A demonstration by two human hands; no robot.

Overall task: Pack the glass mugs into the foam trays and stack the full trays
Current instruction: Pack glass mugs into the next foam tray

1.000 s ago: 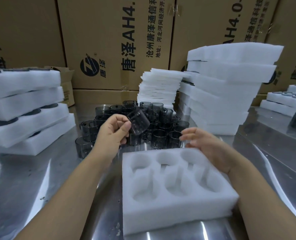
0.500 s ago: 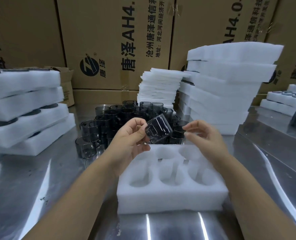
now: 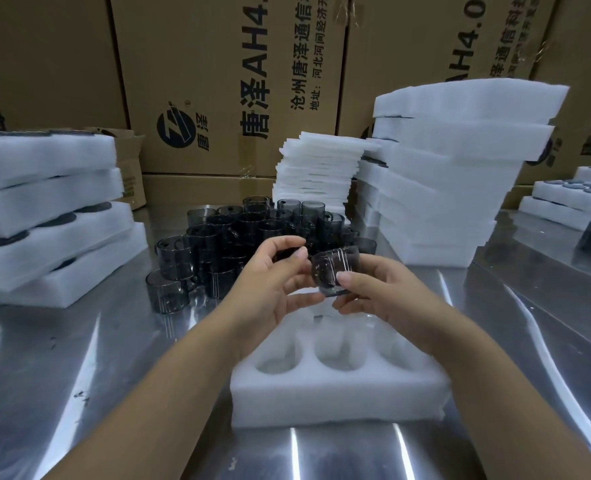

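Smoky glass mug held tilted at frame centre above foam tray, pinched by thumb and curled fingers of right hand, left edge gripped by left hand, more mugs clustered behind

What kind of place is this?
Likely a factory or warehouse packing station: printed cartons stacked behind, foam trays piled on a steel table, and loose glass mugs waiting.
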